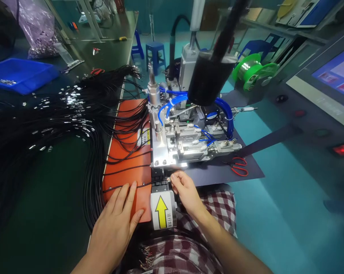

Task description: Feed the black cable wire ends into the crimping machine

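My left hand (114, 213) lies with its fingers spread on the orange plate (126, 108), its fingertips at a black cable (119, 188) that runs across the plate. At the machine's front edge, my right hand (184, 190) pinches the cable's end (168, 179) between thumb and fingers. That end lies over a dark track beside the machine (160, 146). Just below it is a white label with a yellow arrow (161, 211). Several other black cables cross the orange plate farther up and reach the machine's left side.
A large bundle of black cables (93, 163) covers the left table. Behind it are a blue tray (23, 74) and a plastic bag (36, 23). Red-handled scissors (240, 167) lie right of the machine. A green spool (250, 72) and a screen (338, 72) stand farther right.
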`<state>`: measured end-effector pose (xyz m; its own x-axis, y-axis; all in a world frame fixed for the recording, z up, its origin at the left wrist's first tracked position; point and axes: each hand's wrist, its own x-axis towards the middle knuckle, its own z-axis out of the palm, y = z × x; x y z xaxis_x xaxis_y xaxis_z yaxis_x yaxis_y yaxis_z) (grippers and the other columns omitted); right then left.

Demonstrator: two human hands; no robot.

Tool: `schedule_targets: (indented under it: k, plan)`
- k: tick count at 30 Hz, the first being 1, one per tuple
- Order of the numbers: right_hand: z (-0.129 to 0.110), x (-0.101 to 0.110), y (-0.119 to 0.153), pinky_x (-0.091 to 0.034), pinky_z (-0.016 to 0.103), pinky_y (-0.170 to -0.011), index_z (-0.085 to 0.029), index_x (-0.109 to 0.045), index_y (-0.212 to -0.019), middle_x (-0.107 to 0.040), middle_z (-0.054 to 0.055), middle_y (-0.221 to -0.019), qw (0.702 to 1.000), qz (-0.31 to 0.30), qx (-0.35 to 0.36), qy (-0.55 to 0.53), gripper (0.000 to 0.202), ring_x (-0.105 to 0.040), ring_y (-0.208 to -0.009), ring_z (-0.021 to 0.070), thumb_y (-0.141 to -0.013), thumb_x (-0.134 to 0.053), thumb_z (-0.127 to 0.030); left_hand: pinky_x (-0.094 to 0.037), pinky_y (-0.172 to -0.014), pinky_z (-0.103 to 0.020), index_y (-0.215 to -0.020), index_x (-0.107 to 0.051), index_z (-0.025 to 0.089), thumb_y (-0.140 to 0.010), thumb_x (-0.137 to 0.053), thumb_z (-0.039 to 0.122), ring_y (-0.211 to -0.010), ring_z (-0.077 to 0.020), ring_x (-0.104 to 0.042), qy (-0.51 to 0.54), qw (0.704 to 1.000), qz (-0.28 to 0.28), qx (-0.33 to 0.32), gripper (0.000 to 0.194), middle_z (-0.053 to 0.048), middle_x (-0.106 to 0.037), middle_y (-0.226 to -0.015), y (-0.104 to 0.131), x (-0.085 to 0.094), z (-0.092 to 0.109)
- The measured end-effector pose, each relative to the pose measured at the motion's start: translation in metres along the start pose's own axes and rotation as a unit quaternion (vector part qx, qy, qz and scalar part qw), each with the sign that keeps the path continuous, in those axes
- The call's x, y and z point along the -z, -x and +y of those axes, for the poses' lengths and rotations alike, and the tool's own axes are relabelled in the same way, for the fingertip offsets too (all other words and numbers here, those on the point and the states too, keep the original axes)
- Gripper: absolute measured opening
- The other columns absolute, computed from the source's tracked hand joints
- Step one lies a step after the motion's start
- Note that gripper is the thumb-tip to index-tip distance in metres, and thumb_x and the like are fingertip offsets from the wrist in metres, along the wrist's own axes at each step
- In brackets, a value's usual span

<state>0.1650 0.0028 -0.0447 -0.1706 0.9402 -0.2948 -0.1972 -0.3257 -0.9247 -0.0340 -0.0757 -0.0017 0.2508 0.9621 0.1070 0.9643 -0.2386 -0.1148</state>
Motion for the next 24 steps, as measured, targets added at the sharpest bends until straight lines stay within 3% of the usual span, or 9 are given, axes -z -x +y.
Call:
schedule_targets:
  k: [5, 12, 19, 24]
  plan:
    - [0.002, 0.009, 0.006, -0.031, 0.024, -0.052, -0.018, -0.052, -0.073, -0.049, -0.003, -0.062, 0.999, 0.024, -0.018, -0.014, 0.035, -0.039, -0.051, 0.0101, -0.086, -0.048, -0.05, -0.046, -0.091, -0.043, -0.144, -0.026, 0.014, -0.093, -0.026, 0.048, -0.115, -0.0312, -0.049, -0.005, 1.0, 0.016, 0.006, 0.061, -0.015, -0.05, -0.131, 0.002, -0.003, 0.001]
    - [0.013, 0.03, 0.021, -0.029, 0.024, -0.051, -0.018, -0.053, -0.071, -0.047, -0.003, -0.06, 0.996, 0.082, -0.039, -0.019, 0.036, -0.037, -0.05, 0.0104, -0.084, -0.052, -0.051, -0.045, -0.092, -0.043, -0.145, -0.021, 0.017, -0.093, -0.025, 0.05, -0.116, -0.0307, -0.05, -0.005, 1.0, 0.026, 0.002, 0.062, -0.013, -0.051, -0.132, 0.001, -0.005, -0.001]
    - [0.014, 0.032, 0.028, -0.029, 0.024, -0.05, -0.019, -0.052, -0.066, -0.044, -0.004, -0.056, 0.994, 0.099, -0.04, -0.013, 0.038, -0.036, -0.05, 0.0115, -0.082, -0.055, -0.053, -0.044, -0.095, -0.044, -0.146, -0.016, 0.019, -0.092, -0.032, 0.045, -0.123, -0.0305, -0.046, 0.018, 1.0, 0.017, -0.001, 0.063, -0.011, -0.047, -0.139, 0.007, -0.001, -0.005]
    - [0.014, 0.029, 0.03, -0.029, 0.024, -0.048, -0.018, -0.053, -0.065, -0.045, -0.004, -0.057, 0.993, 0.11, -0.052, -0.001, 0.037, -0.035, -0.049, 0.0109, -0.078, -0.059, -0.053, -0.039, -0.103, -0.043, -0.14, -0.033, 0.009, -0.092, -0.036, 0.041, -0.13, -0.0288, -0.038, 0.045, 0.999, -0.02, 0.019, 0.058, -0.016, -0.039, -0.143, -0.03, -0.004, -0.016]
